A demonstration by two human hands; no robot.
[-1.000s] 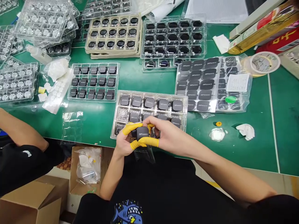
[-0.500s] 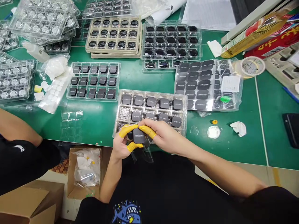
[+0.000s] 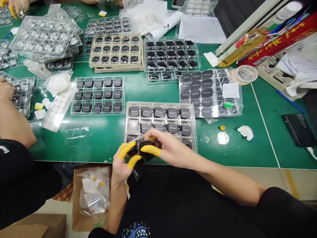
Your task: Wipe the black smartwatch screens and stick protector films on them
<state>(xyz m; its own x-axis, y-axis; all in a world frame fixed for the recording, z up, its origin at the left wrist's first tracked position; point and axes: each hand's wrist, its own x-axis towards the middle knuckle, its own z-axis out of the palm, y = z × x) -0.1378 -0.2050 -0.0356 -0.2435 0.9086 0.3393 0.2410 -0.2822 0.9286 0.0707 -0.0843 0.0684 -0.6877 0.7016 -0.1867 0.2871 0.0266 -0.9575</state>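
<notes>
Near table's (image 3: 223,152) front edge, one black rounded-square unit (image 3: 146,143) is being pinched by right hand (image 3: 173,150); one dark piece (image 3: 134,151), blurred, by left hand (image 3: 122,165). Seemingly partway: nine labelled units (image 3: 158,112) are being held in clear tray (image 3: 140,111), one compartment (image 3: 133,125) being left unitless; front row uncounted. Fifteen more are being kept in leftward tray (image 3: 102,107).

Green table (image 3: 56,145), plastic trays (image 3: 133,125), tape roll (image 3: 236,75), bottle (image 3: 37,68), phone (image 3: 300,129)
</notes>
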